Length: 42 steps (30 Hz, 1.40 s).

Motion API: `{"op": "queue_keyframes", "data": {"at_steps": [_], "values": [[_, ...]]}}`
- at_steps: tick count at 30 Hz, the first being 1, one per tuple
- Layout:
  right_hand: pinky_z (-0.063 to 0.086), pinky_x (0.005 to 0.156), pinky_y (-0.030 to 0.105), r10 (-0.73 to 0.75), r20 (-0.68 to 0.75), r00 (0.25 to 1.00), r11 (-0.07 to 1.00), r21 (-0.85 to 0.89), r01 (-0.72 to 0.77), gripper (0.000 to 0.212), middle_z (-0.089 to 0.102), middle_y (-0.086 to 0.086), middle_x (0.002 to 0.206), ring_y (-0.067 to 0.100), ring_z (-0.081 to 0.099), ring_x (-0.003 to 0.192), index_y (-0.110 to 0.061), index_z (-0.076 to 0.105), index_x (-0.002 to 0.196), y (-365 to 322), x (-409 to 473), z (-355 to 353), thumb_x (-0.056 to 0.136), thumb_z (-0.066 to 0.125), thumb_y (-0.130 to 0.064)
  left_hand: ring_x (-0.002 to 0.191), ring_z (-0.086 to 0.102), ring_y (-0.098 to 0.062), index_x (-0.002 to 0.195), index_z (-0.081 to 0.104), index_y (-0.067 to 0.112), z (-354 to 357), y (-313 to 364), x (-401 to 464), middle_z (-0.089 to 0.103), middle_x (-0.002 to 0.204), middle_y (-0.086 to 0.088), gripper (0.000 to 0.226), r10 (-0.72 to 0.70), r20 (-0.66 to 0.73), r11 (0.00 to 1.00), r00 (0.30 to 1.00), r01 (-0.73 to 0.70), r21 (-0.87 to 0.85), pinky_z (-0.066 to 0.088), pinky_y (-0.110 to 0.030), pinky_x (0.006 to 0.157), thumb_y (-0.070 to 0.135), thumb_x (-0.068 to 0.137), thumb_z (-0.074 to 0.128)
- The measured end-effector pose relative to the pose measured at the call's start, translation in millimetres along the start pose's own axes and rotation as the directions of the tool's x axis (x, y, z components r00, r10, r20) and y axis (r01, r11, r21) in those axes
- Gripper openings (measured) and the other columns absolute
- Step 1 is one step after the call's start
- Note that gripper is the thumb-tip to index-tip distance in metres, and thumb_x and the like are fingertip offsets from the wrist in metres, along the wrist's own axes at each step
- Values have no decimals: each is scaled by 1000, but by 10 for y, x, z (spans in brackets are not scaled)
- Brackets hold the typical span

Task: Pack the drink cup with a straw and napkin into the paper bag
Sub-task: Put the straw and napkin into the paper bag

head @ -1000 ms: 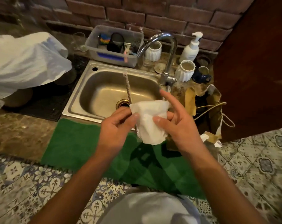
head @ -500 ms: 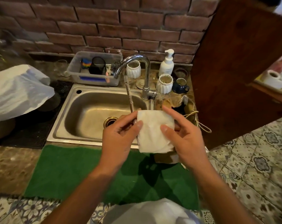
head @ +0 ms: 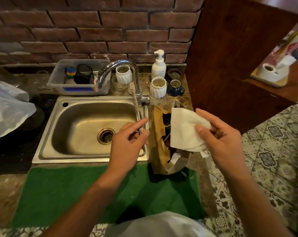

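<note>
My right hand [head: 221, 137] pinches a folded white napkin [head: 186, 129] between thumb and fingers, right above the open mouth of the brown paper bag [head: 157, 134]. The bag stands on the counter to the right of the sink, its string handle hanging inside. My left hand [head: 127, 141] grips a thin wrapped straw [head: 136, 108] that points up toward the tap, over the sink's right edge. Something dark shows inside the bag; I cannot tell whether it is the drink cup.
A steel sink [head: 79, 127] with a chrome tap [head: 121, 69] lies left of the bag. Behind it stand a plastic tub [head: 59, 82], white ribbed jars [head: 157, 87], a blue mug [head: 175, 87] and a soap pump [head: 159, 67]. A wooden panel [head: 230, 57] rises at the right.
Both hands held the napkin together over the sink. Now they have parted: the right hand carried the napkin rightward over the bag, and the left keeps the straw alone.
</note>
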State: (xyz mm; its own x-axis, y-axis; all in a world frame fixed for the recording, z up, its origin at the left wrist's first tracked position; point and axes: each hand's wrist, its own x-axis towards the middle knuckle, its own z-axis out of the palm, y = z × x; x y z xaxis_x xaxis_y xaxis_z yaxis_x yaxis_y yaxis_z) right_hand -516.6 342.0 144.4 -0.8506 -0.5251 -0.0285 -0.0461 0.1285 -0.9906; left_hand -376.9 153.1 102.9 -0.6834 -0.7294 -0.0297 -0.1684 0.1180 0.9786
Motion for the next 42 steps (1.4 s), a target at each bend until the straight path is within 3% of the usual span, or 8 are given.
{"op": "queue_keyframes", "data": {"at_steps": [6, 11, 20, 23, 27, 30, 36, 42], "values": [[59, 65, 19, 41, -56, 998, 999, -33, -43, 40, 77, -2, 107, 9, 74, 86, -27, 66, 133, 161, 67, -229, 96, 65, -10, 98, 59, -10, 147, 53, 29, 322, -136, 157, 58, 109, 8, 71, -43, 83, 926, 996, 9, 377, 54, -25, 87, 49, 83, 77], [60, 67, 20, 38, -85, 996, 998, -46, -42, 39, 77, -16, 106, 7, 75, 87, -29, 65, 131, 226, 94, -253, 97, 65, -11, 116, 55, -16, 159, 27, 27, 549, -160, 216, 46, 134, 2, 93, -68, 186, 752, 980, -72, 655, 54, -36, 93, 62, 84, 70], [63, 83, 29, 25, -293, 956, 1000, 7, -24, 43, 71, -13, 124, 2, 71, 105, -31, 60, 138, 205, 122, -2, 99, 65, -15, 86, 50, -3, 154, 42, 22, 463, -226, 262, 48, 110, 4, 67, -46, 118, 876, 992, -17, 483, 38, -5, 76, 15, 92, 67], [64, 70, 25, -64, -306, 950, 985, -175, 10, 44, 68, -26, 105, -1, 73, 91, -27, 57, 143, 190, 154, 96, 100, 64, -18, 87, 53, -8, 155, 41, 20, 424, -294, 211, 49, 108, 5, 69, -65, 81, 916, 995, 27, 399, 53, -24, 90, 11, 92, 67], [58, 49, 37, -147, -136, 980, 893, -444, 72, 43, 70, -11, 76, 16, 67, 58, -27, 58, 143, 315, 180, 271, 100, 62, -24, 88, 53, -7, 155, 41, 21, 440, -367, 152, 46, 102, 12, 68, -92, 53, 937, 994, 69, 342, 56, -39, 94, 10, 93, 66], [47, 48, 26, -173, -23, 985, 792, -597, 125, 43, 74, -4, 76, 9, 60, 54, -29, 59, 142, 437, 215, 338, 99, 61, -25, 78, 50, -6, 154, 43, 19, 431, -403, 135, 45, 99, 15, 66, -86, 21, 945, 996, 75, 317, 54, -35, 88, 7, 93, 65], [35, 50, 26, -196, 102, 975, 545, -815, 195, 43, 73, 1, 71, 21, 63, 57, -33, 60, 140, 513, 288, 333, 97, 63, -26, 88, 55, -12, 154, 42, 21, 401, -474, 99, 45, 100, 18, 67, -108, 22, 952, 994, 97, 290, 56, -45, 95, 8, 93, 66], [43, 59, 31, 106, 201, 974, 255, -952, 168, 51, 76, 2, 97, 27, 70, 81, -42, 43, 150, 370, 465, 140, 102, 52, -28, 82, 56, -13, 157, 37, 25, 412, -466, 87, 45, 107, 15, 69, -89, 54, 957, 995, 71, 283, 60, -40, 86, 10, 94, 64]]}}
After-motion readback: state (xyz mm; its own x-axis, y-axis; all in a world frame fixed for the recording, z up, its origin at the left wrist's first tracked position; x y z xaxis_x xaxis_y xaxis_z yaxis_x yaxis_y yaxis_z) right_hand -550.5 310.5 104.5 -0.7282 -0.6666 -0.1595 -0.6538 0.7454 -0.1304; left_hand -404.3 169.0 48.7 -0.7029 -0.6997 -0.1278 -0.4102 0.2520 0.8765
